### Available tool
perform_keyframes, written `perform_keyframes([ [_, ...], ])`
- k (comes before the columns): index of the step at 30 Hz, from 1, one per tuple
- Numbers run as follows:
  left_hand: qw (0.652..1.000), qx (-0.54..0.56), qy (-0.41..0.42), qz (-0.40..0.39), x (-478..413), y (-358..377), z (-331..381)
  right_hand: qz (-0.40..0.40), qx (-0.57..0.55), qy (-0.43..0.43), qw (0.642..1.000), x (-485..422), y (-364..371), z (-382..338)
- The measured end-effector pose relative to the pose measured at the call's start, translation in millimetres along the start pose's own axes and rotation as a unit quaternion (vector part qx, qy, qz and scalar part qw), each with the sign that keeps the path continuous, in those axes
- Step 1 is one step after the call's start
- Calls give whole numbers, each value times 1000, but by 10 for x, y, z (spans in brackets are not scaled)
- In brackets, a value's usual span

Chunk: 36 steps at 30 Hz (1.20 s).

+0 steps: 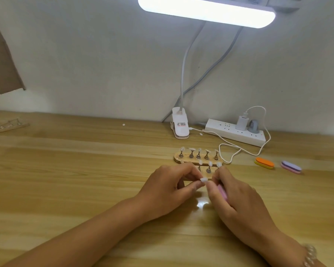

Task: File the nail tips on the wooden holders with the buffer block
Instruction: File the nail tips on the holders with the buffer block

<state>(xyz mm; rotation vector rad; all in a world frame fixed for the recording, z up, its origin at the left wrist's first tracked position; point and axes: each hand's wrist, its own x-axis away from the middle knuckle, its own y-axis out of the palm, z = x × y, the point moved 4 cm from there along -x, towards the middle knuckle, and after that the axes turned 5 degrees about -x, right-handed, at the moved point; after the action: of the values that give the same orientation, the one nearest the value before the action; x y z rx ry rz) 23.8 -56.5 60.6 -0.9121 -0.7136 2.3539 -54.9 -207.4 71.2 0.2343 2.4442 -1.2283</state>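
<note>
A wooden holder [183,159] lies on the table ahead of my hands, with several metal stands that carry clear nail tips [191,150]. A second holder row [208,168] sits just in front of it, partly hidden by my fingers. My left hand [168,187] pinches a clear nail tip [203,179] between thumb and fingers. My right hand [229,191] grips a pink buffer block [222,190], mostly hidden in the palm, right beside that tip.
An orange-and-yellow buffer [264,163] and a purple-and-pink buffer [291,167] lie to the right. A clip lamp base [179,126], a white power strip [235,132] and a looping cable [229,149] sit at the back. Another holder [6,125] lies at far left.
</note>
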Motion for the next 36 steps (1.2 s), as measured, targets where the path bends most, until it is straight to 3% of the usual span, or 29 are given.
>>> perform_keyframes([
  [7,997,-68,27,7,4,-14,51,46,23,-49,998,6,-21,-64],
  [10,994,-91,28,48,5,-52,84,67,5,-37,997,-8,-40,-50],
  [14,982,-116,-73,127,-21,-150,-46,105,-24,-2,994,-36,-92,16],
  [17,974,-128,-159,96,-53,-160,-199,100,-17,8,995,-37,-84,26],
  [19,972,-151,-171,54,-66,-131,-239,92,-4,6,996,-31,-72,7],
  [27,991,-98,-87,-9,-35,-42,-139,87,37,0,996,-20,-62,-12],
  [36,986,-163,-17,23,-22,-33,-45,36,93,20,995,-6,17,-18],
])
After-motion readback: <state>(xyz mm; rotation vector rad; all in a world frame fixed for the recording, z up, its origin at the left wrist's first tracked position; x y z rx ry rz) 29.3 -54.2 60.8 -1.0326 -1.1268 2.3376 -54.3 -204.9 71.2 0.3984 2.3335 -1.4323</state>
